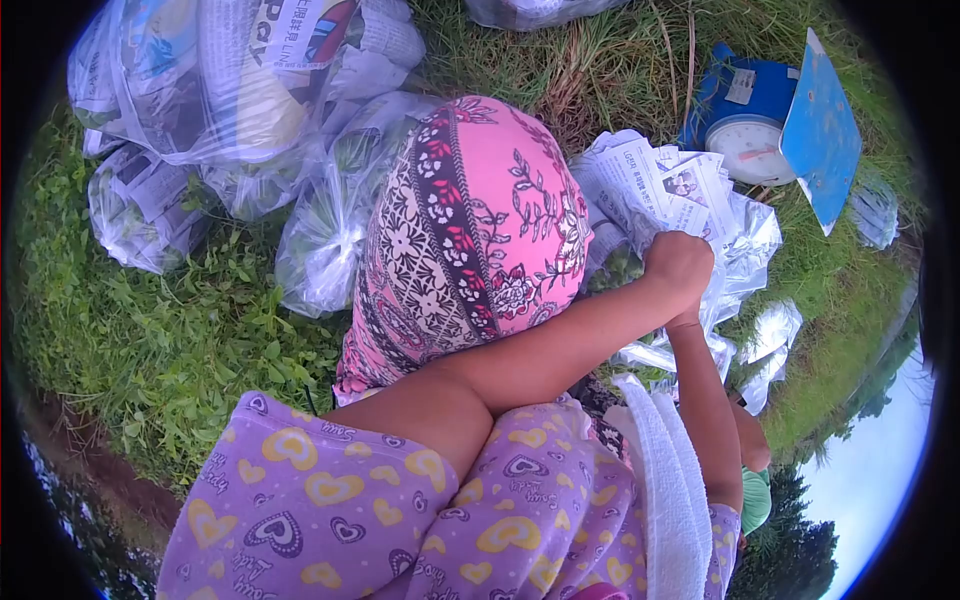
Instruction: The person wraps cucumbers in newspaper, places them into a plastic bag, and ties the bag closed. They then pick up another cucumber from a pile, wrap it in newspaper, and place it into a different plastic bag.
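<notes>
My left hand (682,264) is closed in a fist over a clear plastic bag (750,240) lined with printed newspaper (640,180). What its fingers hold is hidden beneath the knuckles. Directly below, the wrist of my right hand (686,318) meets it; the fingers on that side are covered. Green leaves (615,268) show at the bag's left, beside my knee, which is covered by pink patterned cloth (530,200). A white towel (665,480) hangs down over my purple heart-print shirt.
Large clear bags (240,110) of newspaper-wrapped greens lie on the grass at upper left, with a smaller one (335,235) beside the knee. A blue dial scale (750,125) stands at upper right. More crumpled plastic (772,345) lies at right. Part of another person (755,500) shows behind my right arm.
</notes>
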